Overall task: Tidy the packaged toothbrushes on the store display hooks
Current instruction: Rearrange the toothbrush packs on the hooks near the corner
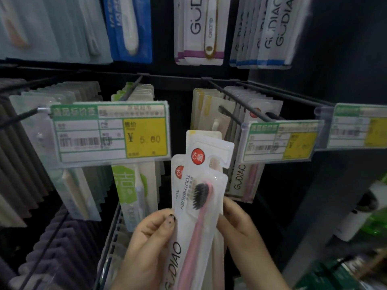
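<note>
A small stack of white packaged toothbrushes (194, 206) stands upright in front of the display, the front pack showing a pink brush with black bristles. My left hand (146, 243) grips the stack's left edge with the thumb on the front. My right hand (240, 227) holds its right edge, fingers curled behind. Behind and above, a black hook (229, 116) carries yellow-edged packs (207, 109), and a neighbouring hook (257, 113) carries matching white packs with a red dot.
Price tags hang at the hook ends: a green-and-yellow one reading 5.00 (109, 132) on the left, another (280, 141) on the right, a third (360, 126) farther right. Green packs (134, 185) hang at centre left, upper rows (199, 30) above. A dark shelf post (314, 185) stands right.
</note>
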Tool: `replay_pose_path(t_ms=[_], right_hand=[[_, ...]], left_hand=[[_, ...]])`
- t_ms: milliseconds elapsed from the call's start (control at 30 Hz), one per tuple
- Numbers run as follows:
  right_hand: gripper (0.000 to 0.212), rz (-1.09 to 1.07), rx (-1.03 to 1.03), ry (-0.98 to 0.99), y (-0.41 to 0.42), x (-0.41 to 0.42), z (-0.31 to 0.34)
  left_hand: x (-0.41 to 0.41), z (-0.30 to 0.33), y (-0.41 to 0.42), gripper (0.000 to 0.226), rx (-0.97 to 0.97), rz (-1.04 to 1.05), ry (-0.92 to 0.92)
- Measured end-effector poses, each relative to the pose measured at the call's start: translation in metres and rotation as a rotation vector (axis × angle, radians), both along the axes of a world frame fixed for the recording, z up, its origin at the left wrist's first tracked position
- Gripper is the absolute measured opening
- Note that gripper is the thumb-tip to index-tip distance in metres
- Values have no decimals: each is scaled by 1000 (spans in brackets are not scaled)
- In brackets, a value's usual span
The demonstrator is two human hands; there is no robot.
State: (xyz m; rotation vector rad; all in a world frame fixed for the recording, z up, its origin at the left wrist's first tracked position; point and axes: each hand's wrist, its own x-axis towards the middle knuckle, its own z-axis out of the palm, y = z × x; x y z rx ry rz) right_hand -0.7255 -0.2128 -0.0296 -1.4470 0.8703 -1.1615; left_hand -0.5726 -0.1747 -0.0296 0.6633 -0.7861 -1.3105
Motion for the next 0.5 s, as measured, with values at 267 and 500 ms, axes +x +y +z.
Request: replay_pose_path(t_ms=[267,500], right_hand=[[19,-77,-105,-38,-19,9,18],[28,-163,-102,-103,-46,2,31]], left_hand=[[1,3,-3,66,-7,-23,1],[3,7,-2,62,0,14,17]])
